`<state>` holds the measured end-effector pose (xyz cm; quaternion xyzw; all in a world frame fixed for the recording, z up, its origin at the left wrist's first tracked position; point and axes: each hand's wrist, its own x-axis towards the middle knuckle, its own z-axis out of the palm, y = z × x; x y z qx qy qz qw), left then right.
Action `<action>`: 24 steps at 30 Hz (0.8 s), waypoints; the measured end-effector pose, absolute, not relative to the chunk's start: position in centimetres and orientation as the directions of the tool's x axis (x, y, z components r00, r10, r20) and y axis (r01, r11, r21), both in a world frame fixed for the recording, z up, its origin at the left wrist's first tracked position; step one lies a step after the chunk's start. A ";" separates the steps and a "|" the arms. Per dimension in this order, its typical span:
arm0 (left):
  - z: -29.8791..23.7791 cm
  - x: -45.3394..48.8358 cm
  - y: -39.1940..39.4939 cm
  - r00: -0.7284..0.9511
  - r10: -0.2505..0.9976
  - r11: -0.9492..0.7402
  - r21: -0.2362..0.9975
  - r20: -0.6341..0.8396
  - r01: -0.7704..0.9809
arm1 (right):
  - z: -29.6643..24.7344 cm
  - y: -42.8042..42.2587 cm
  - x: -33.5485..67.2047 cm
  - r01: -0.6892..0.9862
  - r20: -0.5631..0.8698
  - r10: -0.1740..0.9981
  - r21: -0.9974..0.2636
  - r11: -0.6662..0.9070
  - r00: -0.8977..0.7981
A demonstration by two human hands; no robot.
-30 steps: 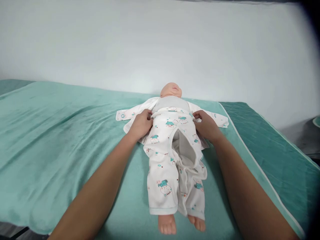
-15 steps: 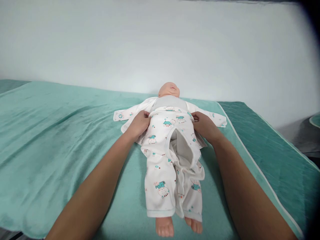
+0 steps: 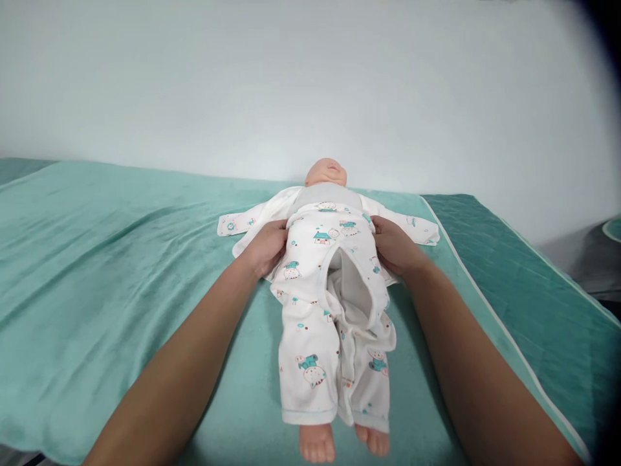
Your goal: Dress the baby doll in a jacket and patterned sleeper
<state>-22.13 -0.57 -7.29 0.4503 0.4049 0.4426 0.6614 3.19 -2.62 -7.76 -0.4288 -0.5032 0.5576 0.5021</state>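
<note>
A baby doll (image 3: 326, 172) lies on its back, feet toward me, in white printed baby pants (image 3: 310, 272) with an open crotch. The pants are pulled high over its belly. Beneath them a white baby jacket (image 3: 279, 204) lies unfastened, its sleeves spread to both sides. My left hand (image 3: 269, 246) grips the pants at the left side of the waist, with its fingertips tucked out of sight. Opposite it, my right hand (image 3: 394, 244) is closed at the right side of the waist, its fingers partly hidden by the cloth. Both bare feet (image 3: 317, 443) stick out of the pant legs.
A light green blanket (image 3: 121, 291) with soft wrinkles covers the surface under the doll. Darker green quilted cloth (image 3: 524, 278) shows along the right. A pale wall (image 3: 242, 84) rises directly behind the doll's head. Something grey (image 3: 594, 259) stands at the far right.
Both hands have slid slightly down the sides of the waist, and their fingers now reach further behind the pants. The doll and pants lie almost as before.
</note>
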 end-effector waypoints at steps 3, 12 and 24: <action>-7.3 -22.1 -0.5 0.274 0.950 0.224 0.936 -0.148 -0.272 | -8.0 -2.6 3.2 -0.195 0.061 0.990 -0.980 0.035 -0.131; -7.4 -23.6 0.1 0.356 0.925 0.238 0.934 -0.134 -0.266 | -7.8 -3.0 3.6 -0.168 0.051 0.984 -0.986 0.021 -0.173; -6.0 -23.3 -0.7 0.500 0.856 0.161 0.987 -0.133 -0.013 | -7.4 -3.3 4.1 -0.163 0.066 0.953 -0.986 0.018 -0.295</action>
